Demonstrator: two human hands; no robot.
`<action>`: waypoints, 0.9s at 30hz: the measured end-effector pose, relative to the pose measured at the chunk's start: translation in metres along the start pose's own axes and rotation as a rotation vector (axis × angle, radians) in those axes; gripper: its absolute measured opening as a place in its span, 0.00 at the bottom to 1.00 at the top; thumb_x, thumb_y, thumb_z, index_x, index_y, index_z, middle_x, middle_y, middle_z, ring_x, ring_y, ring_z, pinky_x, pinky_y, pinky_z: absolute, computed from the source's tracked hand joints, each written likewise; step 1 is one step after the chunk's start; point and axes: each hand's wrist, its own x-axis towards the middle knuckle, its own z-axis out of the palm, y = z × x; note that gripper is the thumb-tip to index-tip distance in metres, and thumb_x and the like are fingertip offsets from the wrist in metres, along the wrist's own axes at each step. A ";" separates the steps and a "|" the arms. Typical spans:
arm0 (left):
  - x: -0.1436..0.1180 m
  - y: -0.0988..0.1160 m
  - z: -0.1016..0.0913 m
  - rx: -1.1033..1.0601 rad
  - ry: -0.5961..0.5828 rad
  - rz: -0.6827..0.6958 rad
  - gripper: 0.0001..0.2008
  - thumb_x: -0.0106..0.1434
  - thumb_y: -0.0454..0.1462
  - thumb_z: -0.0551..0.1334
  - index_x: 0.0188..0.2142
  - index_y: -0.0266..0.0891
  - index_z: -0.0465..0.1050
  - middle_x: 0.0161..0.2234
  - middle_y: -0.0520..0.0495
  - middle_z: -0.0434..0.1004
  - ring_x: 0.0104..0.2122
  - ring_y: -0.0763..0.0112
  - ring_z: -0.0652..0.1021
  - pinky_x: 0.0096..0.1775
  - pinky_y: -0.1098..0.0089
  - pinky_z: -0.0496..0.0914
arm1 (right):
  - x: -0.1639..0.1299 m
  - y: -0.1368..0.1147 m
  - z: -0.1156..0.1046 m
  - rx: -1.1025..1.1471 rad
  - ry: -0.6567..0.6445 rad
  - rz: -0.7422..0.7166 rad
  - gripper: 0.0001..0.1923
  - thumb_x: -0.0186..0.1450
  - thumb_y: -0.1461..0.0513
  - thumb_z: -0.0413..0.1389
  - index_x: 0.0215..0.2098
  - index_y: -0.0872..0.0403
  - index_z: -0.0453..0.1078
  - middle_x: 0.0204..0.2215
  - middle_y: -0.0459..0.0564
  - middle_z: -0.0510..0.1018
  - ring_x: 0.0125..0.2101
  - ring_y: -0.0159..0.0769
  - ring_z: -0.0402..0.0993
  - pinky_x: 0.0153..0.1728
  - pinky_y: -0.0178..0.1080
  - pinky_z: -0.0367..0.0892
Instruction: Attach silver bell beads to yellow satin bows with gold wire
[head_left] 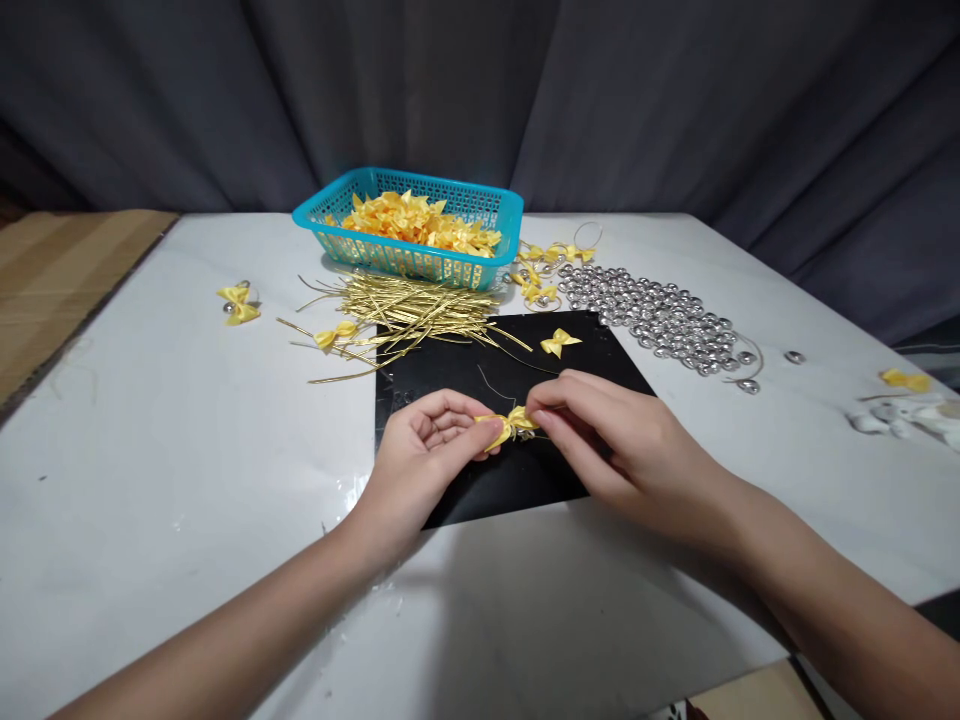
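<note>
Partly hidden bow (513, 424) — fingertips (541, 415) over it

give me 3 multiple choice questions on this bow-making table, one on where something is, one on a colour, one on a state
1. Where do the gold wire ties lie?
A. In front of the basket
B. On the cardboard
C. Among the silver bells

2. What colour is the basket?
A. Red
B. Turquoise
C. White

3. What are the hands doing?
A. Resting flat on the table
B. Both lifting the basket
C. Both pinching one yellow bow

Answers: 1 A, the ties sprawl on the table just before the basket. 2 B, its mesh walls are turquoise. 3 C, left hand and right hand grip the yellow bow over the black mat.
</note>
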 end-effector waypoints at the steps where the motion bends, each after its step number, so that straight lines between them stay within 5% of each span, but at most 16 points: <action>1: 0.000 0.000 0.000 -0.002 0.001 -0.003 0.07 0.49 0.34 0.70 0.24 0.35 0.73 0.22 0.53 0.76 0.24 0.80 0.74 0.30 0.80 0.68 | 0.000 0.000 0.000 0.001 -0.002 -0.003 0.06 0.66 0.70 0.47 0.36 0.57 0.64 0.28 0.48 0.71 0.25 0.26 0.65 0.24 0.29 0.59; 27: 0.000 0.000 0.000 -0.009 -0.010 0.001 0.06 0.51 0.33 0.68 0.25 0.34 0.72 0.21 0.55 0.76 0.23 0.83 0.74 0.29 0.84 0.68 | 0.001 0.000 0.001 0.003 -0.011 0.007 0.05 0.66 0.69 0.47 0.36 0.58 0.65 0.28 0.47 0.70 0.24 0.24 0.64 0.24 0.27 0.58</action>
